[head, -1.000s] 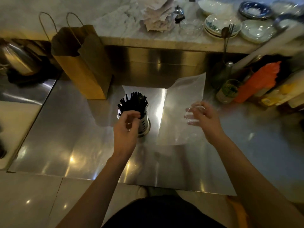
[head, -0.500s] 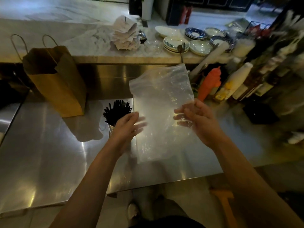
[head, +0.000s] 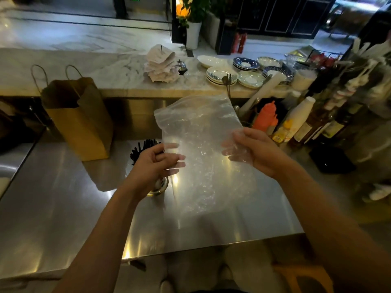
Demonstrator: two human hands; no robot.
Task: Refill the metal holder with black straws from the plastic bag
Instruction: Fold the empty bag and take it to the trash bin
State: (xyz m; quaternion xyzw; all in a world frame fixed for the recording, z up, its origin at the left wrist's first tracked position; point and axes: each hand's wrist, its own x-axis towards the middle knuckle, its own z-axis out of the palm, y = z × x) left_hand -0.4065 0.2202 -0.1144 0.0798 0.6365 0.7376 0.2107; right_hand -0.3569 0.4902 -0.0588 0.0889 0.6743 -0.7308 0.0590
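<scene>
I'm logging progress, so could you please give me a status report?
Left hand and right hand grip the plastic bag by its sides. Holder stands packed with black straws. Bag looks empty. Nothing blocking.

One plastic bag (head: pixel 201 127), one metal holder (head: pixel 160 185), one brown paper bag (head: pixel 84 127), one orange bottle (head: pixel 265 116)

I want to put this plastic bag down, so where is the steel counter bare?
Bare steel counter lies left of the metal holder, in front of the paper bag, and along the near edge under the plastic bag. The right end by the bottles is crowded.
</scene>
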